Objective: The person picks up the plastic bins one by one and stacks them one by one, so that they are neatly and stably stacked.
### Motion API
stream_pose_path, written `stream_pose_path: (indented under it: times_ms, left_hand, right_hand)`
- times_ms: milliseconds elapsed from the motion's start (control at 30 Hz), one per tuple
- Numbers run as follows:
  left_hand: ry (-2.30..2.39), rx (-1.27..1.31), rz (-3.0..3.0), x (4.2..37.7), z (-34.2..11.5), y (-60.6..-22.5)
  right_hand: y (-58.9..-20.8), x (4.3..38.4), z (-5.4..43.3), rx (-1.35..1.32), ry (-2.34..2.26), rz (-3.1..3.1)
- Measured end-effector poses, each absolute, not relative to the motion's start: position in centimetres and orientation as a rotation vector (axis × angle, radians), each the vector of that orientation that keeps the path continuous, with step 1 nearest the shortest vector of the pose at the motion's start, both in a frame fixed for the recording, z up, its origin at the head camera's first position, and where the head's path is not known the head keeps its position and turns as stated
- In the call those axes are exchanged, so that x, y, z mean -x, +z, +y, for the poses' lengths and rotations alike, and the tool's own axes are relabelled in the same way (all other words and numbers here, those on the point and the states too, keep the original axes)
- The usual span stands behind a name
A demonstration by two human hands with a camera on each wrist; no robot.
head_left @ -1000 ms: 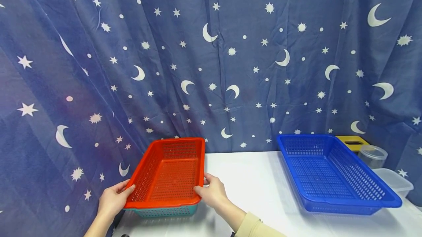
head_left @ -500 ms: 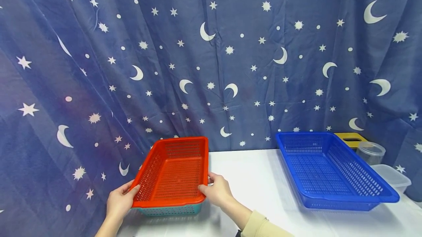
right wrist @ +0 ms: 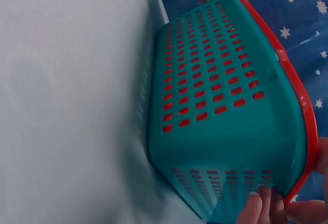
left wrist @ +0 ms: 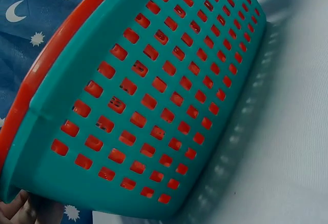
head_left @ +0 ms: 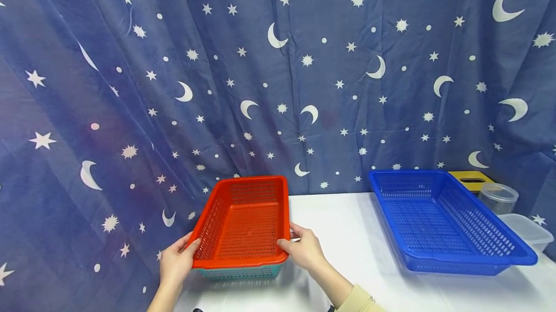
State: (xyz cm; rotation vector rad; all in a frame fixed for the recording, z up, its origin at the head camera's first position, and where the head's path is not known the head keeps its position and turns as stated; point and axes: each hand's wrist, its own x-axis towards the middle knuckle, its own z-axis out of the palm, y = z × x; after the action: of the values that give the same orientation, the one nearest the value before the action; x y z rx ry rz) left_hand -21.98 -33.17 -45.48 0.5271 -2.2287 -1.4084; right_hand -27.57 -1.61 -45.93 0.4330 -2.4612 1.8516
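Observation:
A red plastic basket (head_left: 249, 227) sits nested inside a teal basket (head_left: 241, 273) at the left part of the white table. My left hand (head_left: 177, 264) grips the near left corner, thumb over the red rim and fingers beneath. On the opposite side my right hand (head_left: 306, 249) holds the right rim the same way, thumb on top. In the left wrist view the teal basket's perforated wall (left wrist: 154, 101) fills most of the picture, red showing through its holes. Fingertips (right wrist: 264, 206) press against the teal side under the rim in the right wrist view.
A large blue basket (head_left: 456, 259) stands on the white table (head_left: 339, 235) to the right. Beyond it are a yellow item (head_left: 471, 175) with a slot, a clear round container (head_left: 499, 198) and a clear rectangular container (head_left: 527, 230). A star-patterned curtain (head_left: 278, 85) hangs behind.
Both hands have moved the nested red and teal baskets to the right, away from the left curtain and nearer the blue basket. The head view has shifted slightly. Both grips stay the same.

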Motion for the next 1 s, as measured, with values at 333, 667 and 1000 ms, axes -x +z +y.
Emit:
stream_pose_path:
  times_ms: [333, 667, 1000]
  left_hand:
    - [-1.438, -0.527, -2.217, 22.5, -32.0, -45.3]
    - [-1.469, -0.491, -2.200, 22.8, -29.5, -45.7]
    - [-1.462, -0.482, -2.193, 23.0, -27.2, -45.9]
  right_hand:
    - [-45.7, 27.0, -0.8, -0.388, 1.808, -2.436]
    - [-46.2, 26.7, 1.7, -0.356, 1.821, -2.443]
    - [-46.2, 26.6, 3.8, -0.298, 1.833, -2.419]
